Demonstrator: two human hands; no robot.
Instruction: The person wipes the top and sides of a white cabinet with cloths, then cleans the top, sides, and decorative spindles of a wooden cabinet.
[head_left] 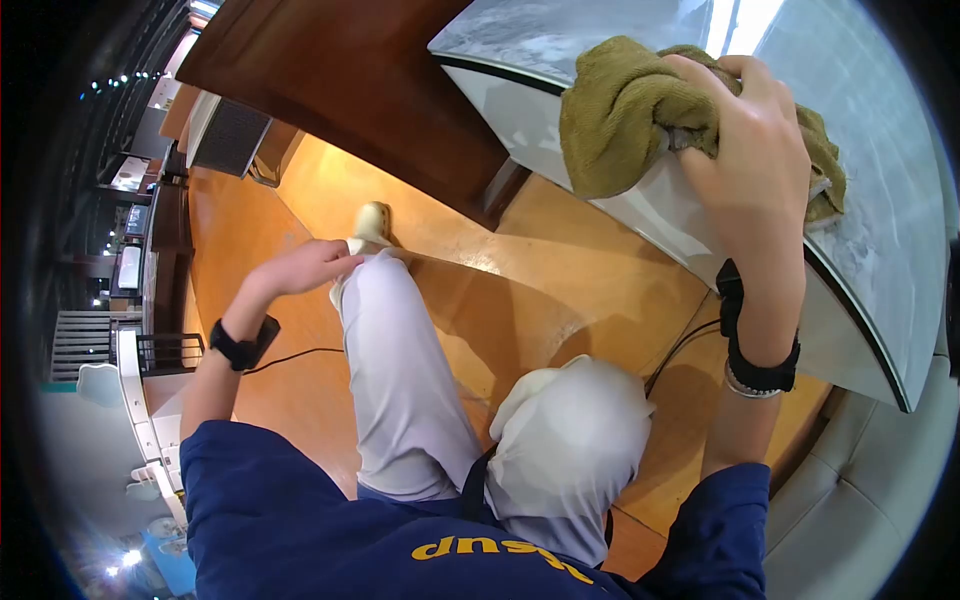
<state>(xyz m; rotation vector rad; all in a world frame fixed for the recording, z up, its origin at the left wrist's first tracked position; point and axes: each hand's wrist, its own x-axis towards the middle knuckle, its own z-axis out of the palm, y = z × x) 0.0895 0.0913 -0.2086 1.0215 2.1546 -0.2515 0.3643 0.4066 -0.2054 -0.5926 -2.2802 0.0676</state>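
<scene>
My right hand (pixel 750 145) is closed round a bunched olive-green cloth (pixel 620 120) at the edge of a glossy, white-grey marbled tabletop (pixel 520 35). Part of the cloth hangs over the dark-lined edge, and another part shows beyond the fingers. My left hand (pixel 305 268) rests at my knee with its fingers stretched out over the pale trouser leg (pixel 400 370). Nothing shows in it. A black strap with a device (pixel 240 345) sits on the left wrist, and another black strap (pixel 765 365) is on the right.
Dark brown wooden furniture (pixel 370 95) stands beside the tabletop. Below is an orange-brown tiled floor (pixel 450 240). A pale padded seat (pixel 860 490) runs along the right. Cables (pixel 685 345) hang near my arms. White drawers (pixel 140 410) and a dark box (pixel 230 138) stand at the left.
</scene>
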